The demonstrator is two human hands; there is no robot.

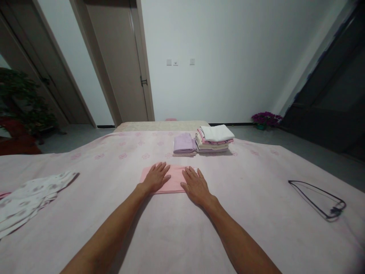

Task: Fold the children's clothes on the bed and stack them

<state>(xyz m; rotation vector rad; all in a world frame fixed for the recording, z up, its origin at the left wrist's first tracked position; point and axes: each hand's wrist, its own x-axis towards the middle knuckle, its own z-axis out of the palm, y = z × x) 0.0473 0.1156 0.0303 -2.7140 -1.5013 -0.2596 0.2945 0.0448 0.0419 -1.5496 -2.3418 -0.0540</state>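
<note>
The left hand [157,177] and the right hand [196,184] both lie flat, palms down, on a pink cloth [176,180]. The fingers of both hands are stretched out and a little bit apart, and neither hand is closed around anything. The left hand is on the left part of the cloth, and the right hand is on the right end, with some bare cloth between them. The pink cloth is folded into a flat, neat shape, and it lies on a big pale pink sheet [171,236] in front of the person. The sheet has small pink flowers on it. Just past the cloth are two piles, side by side. The short pile [184,144] has a folded purple cloth on top. The tall pile [214,144] is to its right, with a folded white cloth [218,133] on top. Far to the left, a white cloth with gray spots [34,194] lies loose, a bit rumpled. Far to the right is a thin black loop [336,211] with a dark lump at its near end. At the back are a white wall [216,68] and a brown door [114,57]. Purple flowers [266,118] sit on the floor by the wall.
</note>
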